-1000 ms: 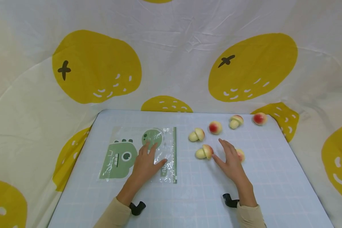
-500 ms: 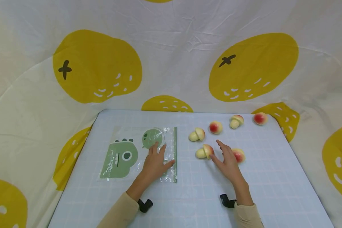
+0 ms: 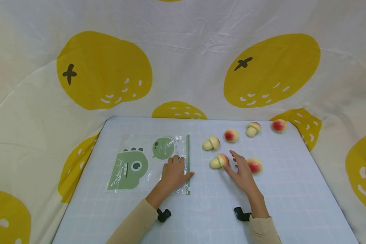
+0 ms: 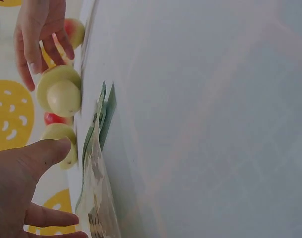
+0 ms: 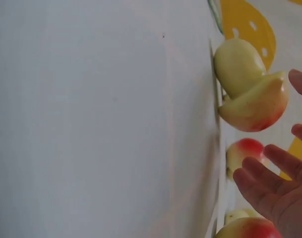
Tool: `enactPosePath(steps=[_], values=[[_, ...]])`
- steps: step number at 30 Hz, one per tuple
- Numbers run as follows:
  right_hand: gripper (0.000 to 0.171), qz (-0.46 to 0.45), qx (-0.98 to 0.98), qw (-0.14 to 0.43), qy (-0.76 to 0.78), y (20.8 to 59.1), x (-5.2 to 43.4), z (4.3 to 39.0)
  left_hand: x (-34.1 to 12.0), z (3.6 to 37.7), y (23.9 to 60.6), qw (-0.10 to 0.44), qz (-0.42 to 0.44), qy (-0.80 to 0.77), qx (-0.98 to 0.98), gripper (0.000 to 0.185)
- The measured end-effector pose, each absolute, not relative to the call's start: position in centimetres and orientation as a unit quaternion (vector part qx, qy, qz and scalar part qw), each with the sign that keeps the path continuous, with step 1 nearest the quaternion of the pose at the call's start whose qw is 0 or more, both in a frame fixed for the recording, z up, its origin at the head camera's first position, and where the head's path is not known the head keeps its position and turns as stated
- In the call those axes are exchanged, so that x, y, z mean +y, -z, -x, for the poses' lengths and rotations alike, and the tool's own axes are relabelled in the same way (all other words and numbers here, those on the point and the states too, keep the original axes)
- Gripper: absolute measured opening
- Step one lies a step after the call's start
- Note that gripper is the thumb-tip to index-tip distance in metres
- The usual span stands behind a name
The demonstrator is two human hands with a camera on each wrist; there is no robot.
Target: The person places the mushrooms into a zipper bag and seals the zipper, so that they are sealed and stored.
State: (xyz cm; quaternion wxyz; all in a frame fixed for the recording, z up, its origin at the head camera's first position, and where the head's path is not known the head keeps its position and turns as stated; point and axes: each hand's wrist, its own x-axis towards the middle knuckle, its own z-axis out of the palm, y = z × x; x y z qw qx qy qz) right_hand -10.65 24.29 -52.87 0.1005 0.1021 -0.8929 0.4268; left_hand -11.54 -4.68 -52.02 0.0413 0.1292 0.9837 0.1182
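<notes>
A clear zip bag [image 3: 152,181] with a green dinosaur print lies flat at left on the table. My left hand [image 3: 174,174] is over its right part, thumb stretched past the green zip strip [image 3: 187,145]. In the left wrist view that strip [image 4: 107,116] stands slightly off the table, and my left fingers [image 4: 51,216] are fairly straight. My right hand [image 3: 244,176] holds nothing. Its fingers are parted beside a toy mushroom [image 3: 219,161] with a cream stem and red-yellow cap; the right wrist view shows a gap between thumb and mushroom [image 5: 257,106]. A round red-yellow piece [image 3: 255,166] lies right of this hand.
Farther back lie another mushroom [image 3: 211,143], a round red-yellow piece [image 3: 231,135], a third mushroom [image 3: 253,129] and a red-topped piece [image 3: 279,125] near the far right corner. A white cloth [image 3: 183,67] printed with yellow fruit hangs behind the table [image 3: 207,217].
My left hand has slid right across the bag to its zip strip. My right hand has shifted slightly left, uncovering more of the round piece. The bag and mushrooms stay put.
</notes>
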Motion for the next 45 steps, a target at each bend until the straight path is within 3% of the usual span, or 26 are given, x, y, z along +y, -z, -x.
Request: enactPosePath(steps=[9, 21, 30, 45], values=[[0.067, -0.109, -0.901, 0.120, -0.403, 51.9, 23.8, 10.4, -4.1, 11.4, 52.6, 0.038, -0.122, -0.090, 0.988, 0.073], [0.061, -0.146, -0.880, 0.160, -0.423, 50.1, 22.4, 10.2, -3.9, 11.4, 52.6, 0.033, -0.123, -0.109, 0.986, 0.048], [0.058, -0.157, -0.860, 0.149, -0.462, 50.4, 21.2, 10.2, -4.1, 11.4, 52.5, 0.019, -0.128, -0.112, 0.985, 0.028], [0.056, -0.206, -0.842, 0.113, -0.485, 50.7, 18.0, 10.7, -4.2, 11.3, 52.5, 0.019, -0.123, -0.115, 0.985, 0.040]])
